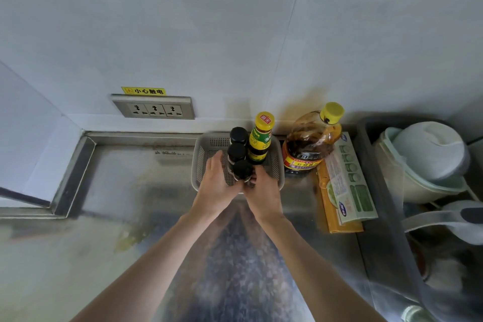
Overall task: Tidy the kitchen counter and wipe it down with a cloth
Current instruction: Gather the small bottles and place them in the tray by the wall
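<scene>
Both hands on nearest black-capped jar point(243, 170) in grey basket point(277, 165): left hand point(215, 181) cups side, right hand point(262, 191) grips base. Tidying step, wiping not begun. Next: seat jar upright beside other two.

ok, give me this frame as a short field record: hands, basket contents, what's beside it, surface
left hand: on the front black-lidded jar's left side
right hand: at that front black-lidded jar, grip partly hidden
basket: grey perforated plastic basket on the counter by the wall
in basket: three black-lidded jars in a row; yellow-capped sauce bottle
right of basket: large oil bottle; long cling-film box
surface: steel counter, smeared
</scene>
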Demonstrator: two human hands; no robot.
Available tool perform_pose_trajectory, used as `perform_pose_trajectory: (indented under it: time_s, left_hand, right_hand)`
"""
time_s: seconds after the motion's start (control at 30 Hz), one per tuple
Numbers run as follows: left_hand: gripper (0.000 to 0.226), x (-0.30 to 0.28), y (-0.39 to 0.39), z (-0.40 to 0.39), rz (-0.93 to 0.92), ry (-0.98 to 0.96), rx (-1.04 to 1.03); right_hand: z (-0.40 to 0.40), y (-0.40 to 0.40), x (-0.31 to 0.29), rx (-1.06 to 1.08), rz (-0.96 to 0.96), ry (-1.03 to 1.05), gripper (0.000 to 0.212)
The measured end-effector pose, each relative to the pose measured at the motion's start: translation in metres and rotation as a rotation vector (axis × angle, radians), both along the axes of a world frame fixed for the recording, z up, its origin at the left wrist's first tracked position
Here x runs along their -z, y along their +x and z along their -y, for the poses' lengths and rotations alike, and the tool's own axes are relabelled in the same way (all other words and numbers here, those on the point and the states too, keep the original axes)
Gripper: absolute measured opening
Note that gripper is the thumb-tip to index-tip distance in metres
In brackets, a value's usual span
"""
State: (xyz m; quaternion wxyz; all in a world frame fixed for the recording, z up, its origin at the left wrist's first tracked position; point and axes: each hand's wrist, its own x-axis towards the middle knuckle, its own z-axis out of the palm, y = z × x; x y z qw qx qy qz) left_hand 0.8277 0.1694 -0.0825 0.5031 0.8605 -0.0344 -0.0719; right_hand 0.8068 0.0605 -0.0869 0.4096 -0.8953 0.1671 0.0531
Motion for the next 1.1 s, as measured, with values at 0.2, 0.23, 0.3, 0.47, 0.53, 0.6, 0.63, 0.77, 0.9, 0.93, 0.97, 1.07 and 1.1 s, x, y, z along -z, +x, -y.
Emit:
perform_pose_trajectory:
  time_s: [0.2, 0.23, 0.3, 0.47, 0.53, 0.6, 0.63, 0.77, 0.9, 0.93, 0.97, 1.07, 1.1]
  left_hand:
    - [0.048, -0.014, 0.004, 0.004, -0.1, -0.036, 0.111]
    - [0.045, -0.014, 0.004, 0.004, -0.095, -0.04, 0.119]
    - [0.042, -0.014, 0.003, 0.005, -0.087, -0.043, 0.119]
    - [0.049, -0.01, 0.003, 0.004, -0.11, -0.053, 0.112]
    - [0.052, -0.008, 0.004, 0.002, -0.132, -0.057, 0.106]
    - [0.055, -0.009, 0.003, -0.002, -0.154, -0.072, 0.1]
    - [0.059, -0.012, 0.001, -0.005, -0.161, -0.088, 0.1]
    - [0.062, -0.022, -0.014, -0.022, -0.228, -0.136, 0.053]
    - [0.056, -0.03, -0.038, -0.054, -0.231, -0.02, 0.021]
    - [0.052, -0.035, -0.045, -0.061, -0.222, -0.004, 0.014]
    - [0.048, -0.041, -0.054, -0.069, -0.211, 0.014, 0.003]
    - [0.039, -0.061, -0.08, -0.1, -0.173, 0.103, -0.019]
    - [0.037, -0.065, -0.091, -0.111, -0.158, 0.122, -0.029]
  right_hand:
    - [-0.001, -0.002, 0.001, 0.005, 0.002, -0.052, 0.02]
    - [-0.002, -0.002, 0.001, 0.005, 0.007, -0.053, 0.02]
    - [-0.003, -0.002, 0.001, 0.007, 0.015, -0.056, 0.019]
    - [-0.002, -0.002, -0.001, 0.019, -0.008, -0.039, 0.017]
    - [0.0, -0.001, -0.002, 0.005, -0.022, -0.022, 0.016]
    - [0.001, 0.0, -0.004, -0.031, -0.021, 0.017, 0.021]
    - [0.001, -0.001, -0.005, -0.054, -0.005, 0.037, 0.027]
    - [0.007, -0.012, -0.015, -0.119, 0.098, 0.002, 0.036]
    - [0.011, -0.033, -0.036, -0.137, 0.186, -0.032, 0.044]
    - [0.01, -0.037, -0.042, -0.155, 0.19, -0.041, 0.043]
    - [0.007, -0.04, -0.048, -0.185, 0.191, -0.038, 0.042]
    - [-0.01, -0.043, -0.065, -0.334, 0.168, -0.005, 0.037]
    - [-0.019, -0.043, -0.069, -0.411, 0.146, -0.011, 0.035]
